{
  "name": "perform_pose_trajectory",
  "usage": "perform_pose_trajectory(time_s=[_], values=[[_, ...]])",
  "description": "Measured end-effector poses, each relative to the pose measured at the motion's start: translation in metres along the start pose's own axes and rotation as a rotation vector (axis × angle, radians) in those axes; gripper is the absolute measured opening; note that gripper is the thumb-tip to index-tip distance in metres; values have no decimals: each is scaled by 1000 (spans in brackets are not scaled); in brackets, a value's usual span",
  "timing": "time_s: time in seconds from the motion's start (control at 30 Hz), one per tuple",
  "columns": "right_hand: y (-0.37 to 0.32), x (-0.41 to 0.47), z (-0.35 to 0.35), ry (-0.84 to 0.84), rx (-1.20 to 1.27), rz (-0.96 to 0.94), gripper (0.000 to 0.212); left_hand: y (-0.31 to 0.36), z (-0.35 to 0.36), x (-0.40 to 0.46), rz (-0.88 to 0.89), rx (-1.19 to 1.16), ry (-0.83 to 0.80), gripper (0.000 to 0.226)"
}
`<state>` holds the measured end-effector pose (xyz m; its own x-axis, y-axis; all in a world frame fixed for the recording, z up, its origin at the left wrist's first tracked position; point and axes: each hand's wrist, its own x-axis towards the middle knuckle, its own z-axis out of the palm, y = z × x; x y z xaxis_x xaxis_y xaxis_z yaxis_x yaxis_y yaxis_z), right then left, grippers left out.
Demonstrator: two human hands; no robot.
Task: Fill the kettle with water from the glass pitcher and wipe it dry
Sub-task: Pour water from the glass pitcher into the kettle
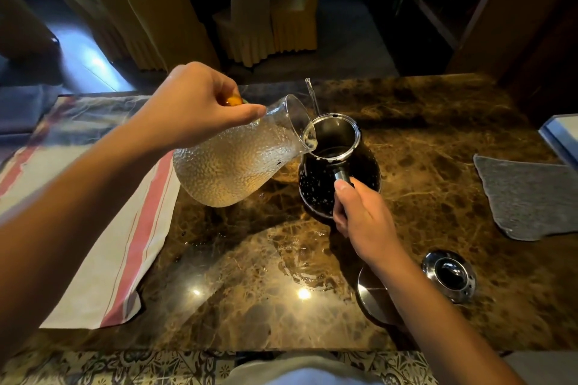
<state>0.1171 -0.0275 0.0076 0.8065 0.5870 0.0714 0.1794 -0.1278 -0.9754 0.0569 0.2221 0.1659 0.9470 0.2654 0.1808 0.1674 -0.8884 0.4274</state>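
Glass pitcher [237,159] tipped in my left hand [200,103], lip over the kettle [337,162] mouth; right hand [362,212] wrapped round its handle. Pouring underway; grey cloth [528,197] right of the kettle lay unused.

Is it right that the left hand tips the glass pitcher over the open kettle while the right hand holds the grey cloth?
Not quite. In the head view the right hand grips the kettle handle; the grey cloth lies untouched on the table. The left hand does tip the glass pitcher.

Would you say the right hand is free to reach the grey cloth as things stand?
Probably not yet: the right hand grips the kettle handle. The grey cloth lies unobstructed to its right.
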Motion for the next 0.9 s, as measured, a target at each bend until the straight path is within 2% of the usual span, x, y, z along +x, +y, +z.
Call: perform_pose_trajectory(time_s=[0.37,0.9], values=[[2,1,3,22,21,33,49,17,-10,21,59,150,-71,42],[3,2,5,27,-18,28,50,19,-13,25,48,199,-100,44]])
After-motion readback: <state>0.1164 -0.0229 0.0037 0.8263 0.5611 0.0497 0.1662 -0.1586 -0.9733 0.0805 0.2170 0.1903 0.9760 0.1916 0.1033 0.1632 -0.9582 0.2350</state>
